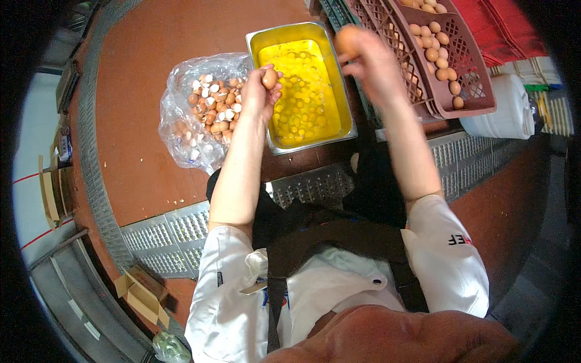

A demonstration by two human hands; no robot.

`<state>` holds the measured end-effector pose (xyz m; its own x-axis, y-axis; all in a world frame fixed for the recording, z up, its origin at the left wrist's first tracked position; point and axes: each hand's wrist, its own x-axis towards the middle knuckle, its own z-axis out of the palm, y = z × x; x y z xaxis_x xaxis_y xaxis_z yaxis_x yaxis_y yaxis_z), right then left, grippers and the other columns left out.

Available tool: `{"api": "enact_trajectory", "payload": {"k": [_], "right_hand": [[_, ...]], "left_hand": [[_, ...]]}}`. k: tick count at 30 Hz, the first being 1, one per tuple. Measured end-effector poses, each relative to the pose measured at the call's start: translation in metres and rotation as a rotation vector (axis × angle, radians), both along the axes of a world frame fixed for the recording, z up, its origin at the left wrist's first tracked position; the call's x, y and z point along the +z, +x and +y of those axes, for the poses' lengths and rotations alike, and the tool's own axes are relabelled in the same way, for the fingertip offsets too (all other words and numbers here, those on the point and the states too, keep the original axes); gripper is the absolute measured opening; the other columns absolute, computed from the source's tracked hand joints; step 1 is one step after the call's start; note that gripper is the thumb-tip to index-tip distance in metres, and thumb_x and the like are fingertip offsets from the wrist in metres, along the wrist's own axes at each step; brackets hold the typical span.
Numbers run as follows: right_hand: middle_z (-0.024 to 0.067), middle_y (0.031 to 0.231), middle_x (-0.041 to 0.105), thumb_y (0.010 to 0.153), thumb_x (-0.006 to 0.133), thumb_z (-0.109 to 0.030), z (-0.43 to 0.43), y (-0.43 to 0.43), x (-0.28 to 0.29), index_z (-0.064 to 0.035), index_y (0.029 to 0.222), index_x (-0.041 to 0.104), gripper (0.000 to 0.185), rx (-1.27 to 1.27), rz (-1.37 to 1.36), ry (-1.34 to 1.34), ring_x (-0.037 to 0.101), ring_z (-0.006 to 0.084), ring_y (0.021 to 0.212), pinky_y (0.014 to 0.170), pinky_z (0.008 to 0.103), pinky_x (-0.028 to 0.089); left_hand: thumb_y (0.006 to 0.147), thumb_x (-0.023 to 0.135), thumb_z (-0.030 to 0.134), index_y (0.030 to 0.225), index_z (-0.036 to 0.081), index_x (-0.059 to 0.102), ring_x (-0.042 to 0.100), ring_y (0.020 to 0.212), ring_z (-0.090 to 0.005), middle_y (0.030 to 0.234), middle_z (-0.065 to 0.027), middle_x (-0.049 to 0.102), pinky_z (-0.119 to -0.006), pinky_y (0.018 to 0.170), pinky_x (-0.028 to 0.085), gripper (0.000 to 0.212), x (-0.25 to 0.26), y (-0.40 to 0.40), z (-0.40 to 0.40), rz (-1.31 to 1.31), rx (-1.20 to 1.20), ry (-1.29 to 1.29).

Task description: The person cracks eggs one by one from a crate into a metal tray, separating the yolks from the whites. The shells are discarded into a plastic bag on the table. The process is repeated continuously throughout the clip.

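Note:
My left hand (259, 96) holds a whole brown egg (269, 78) over the left rim of a deep rectangular steel pan (346, 102). Many cracked raw eggs (302, 97), with yolks showing, lie in the pan. Blurred by motion, my right hand (373, 63) holds another brown egg (348, 40) between the pan's upper right side and the crates. To the left of the pan, a clear plastic bag (174, 93) contains many broken eggshells (218, 102), brown outside and white inside.
A reddish-brown plastic crate (488, 97) with whole eggs (432, 55) stands at upper right, beside a green crate (338, 18). A white plastic jerrycan (499, 109) is behind it. Metal drain grating (313, 186) crosses the red floor. An open cardboard box (145, 299) stands lower left.

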<state>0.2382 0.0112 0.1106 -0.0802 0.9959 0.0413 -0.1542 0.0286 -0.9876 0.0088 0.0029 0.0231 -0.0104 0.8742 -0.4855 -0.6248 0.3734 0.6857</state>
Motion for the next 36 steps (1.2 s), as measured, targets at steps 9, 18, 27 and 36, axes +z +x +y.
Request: {"api": "enact_trajectory", "payload": {"k": [9,18,27,36], "right_hand": [[0.0137,0.108,0.054,0.081,0.065,-0.019,-0.016,-0.081,-0.023,-0.0025,0.121,0.052,0.045,-0.304,-0.525,0.601,0.056,0.0265,0.094,0.076,0.0341,0.048],[0.016,0.106,0.058,0.083,0.063,-0.02,-0.007,-0.072,-0.047,-0.0013,0.122,0.051,0.044,-0.094,-0.453,0.449,0.058,0.0286,0.094,0.083,0.0363,0.047],[0.0074,0.089,0.063,0.091,0.054,-0.03,0.011,-0.036,-0.053,-0.0028,0.105,0.06,0.031,0.313,0.073,-0.328,0.058,0.0115,0.066,0.054,0.022,0.048],[0.005,0.092,0.063,0.091,0.056,-0.027,0.012,-0.038,-0.059,-0.0001,0.112,0.057,0.034,0.36,-0.142,-0.255,0.06,0.0097,0.074,0.06,0.0209,0.05]], "left_hand": [[0.092,0.04,0.023,0.108,0.003,0.053,0.056,0.056,-0.0135,0.085,-0.0115,0.063,-0.021,0.045,0.046,0.028,-0.001,0.003,-0.003,-0.057,0.02,0.003],[0.095,0.039,0.025,0.107,0.003,0.055,0.06,0.064,-0.013,0.087,-0.0097,0.063,-0.022,0.048,0.05,0.03,0.0,0.015,-0.005,-0.069,-0.002,0.034],[0.087,0.06,0.012,0.115,0.002,0.058,0.055,0.065,-0.0078,0.097,-0.0061,0.064,-0.019,0.056,0.047,0.029,0.028,0.004,-0.007,0.23,-0.218,0.288],[0.081,0.066,0.006,0.115,0.006,0.06,0.053,0.064,-0.0029,0.087,0.0006,0.063,-0.017,0.054,0.041,0.035,0.031,0.006,-0.013,0.496,-0.389,0.408]]}}
